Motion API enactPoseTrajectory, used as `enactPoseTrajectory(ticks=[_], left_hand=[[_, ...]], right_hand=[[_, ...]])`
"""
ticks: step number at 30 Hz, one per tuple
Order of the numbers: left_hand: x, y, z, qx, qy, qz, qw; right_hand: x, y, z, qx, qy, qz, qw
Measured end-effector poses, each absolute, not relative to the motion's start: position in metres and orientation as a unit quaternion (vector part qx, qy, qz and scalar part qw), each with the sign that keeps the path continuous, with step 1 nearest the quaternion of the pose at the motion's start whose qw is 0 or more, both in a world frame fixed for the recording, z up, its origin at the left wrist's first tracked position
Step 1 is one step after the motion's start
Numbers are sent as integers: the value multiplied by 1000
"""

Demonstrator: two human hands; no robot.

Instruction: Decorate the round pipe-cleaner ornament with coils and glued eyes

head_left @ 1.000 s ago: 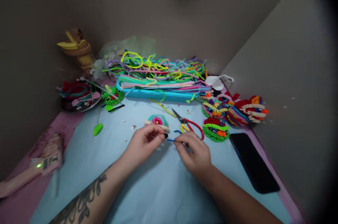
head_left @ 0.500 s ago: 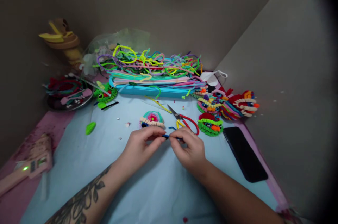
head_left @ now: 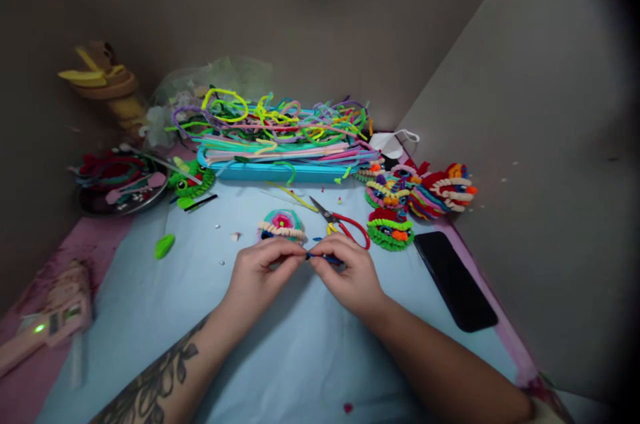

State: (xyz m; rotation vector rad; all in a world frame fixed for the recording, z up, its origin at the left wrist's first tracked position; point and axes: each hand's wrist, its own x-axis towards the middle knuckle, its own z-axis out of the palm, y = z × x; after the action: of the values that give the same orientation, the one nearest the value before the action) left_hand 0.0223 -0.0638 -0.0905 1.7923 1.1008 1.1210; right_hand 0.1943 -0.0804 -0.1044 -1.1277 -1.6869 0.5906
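Note:
Between my fingertips is a short piece of dark blue pipe cleaner (head_left: 327,258), mostly covered by the fingers. My left hand (head_left: 267,274) pinches its left end, and my right hand (head_left: 345,274) pinches it close by, so the two hands nearly touch. Just beyond my left hand lies a round pipe-cleaner piece (head_left: 283,224) in teal and pink with a cream fringe; its near edge is hidden. Scissors (head_left: 340,217) with red and yellow handles lie partly open past my right hand. A yellow pipe cleaner (head_left: 300,197) rests by their blades.
A blue tray (head_left: 280,173) heaped with colourful pipe cleaners stands at the back. Finished-looking pipe-cleaner figures (head_left: 390,229) cluster at right, above a black phone (head_left: 455,281). At left are a metal bowl (head_left: 85,204), a green figure (head_left: 193,177) and a pink glue gun (head_left: 60,324).
The whole view has shifted slightly, so the table things appear a little further left. Both hands still pinch the blue piece, and more of it shows under my right fingers.

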Motion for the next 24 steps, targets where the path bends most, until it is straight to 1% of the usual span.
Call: enactPoseTrajectory(ticks=[3, 8, 10, 11, 15, 17, 21, 24], left_hand=[[24, -65, -90, 702, 427, 434, 369], [23, -63, -91, 649, 450, 399, 466], [21, -62, -91, 657, 448, 391, 463], [20, -62, -91, 675, 445, 390, 440], [15, -62, -94, 778, 400, 392, 284], [14, -63, -97, 809, 375, 394, 225], [13, -65, -101, 831, 355, 400, 154], [13, -66, -100, 835, 343, 413, 117]], right_hand=[[194, -81, -103, -473, -691, 250, 485], [194, -80, -102, -474, -694, 264, 473], [195, -80, -102, -468, -698, 267, 471], [195, -79, -102, -465, -700, 270, 469], [197, -76, -101, -469, -698, 290, 457], [197, -74, -101, -477, -692, 304, 450], [197, -71, -100, -480, -673, 349, 441], [197, -71, -99, -477, -644, 407, 438]])
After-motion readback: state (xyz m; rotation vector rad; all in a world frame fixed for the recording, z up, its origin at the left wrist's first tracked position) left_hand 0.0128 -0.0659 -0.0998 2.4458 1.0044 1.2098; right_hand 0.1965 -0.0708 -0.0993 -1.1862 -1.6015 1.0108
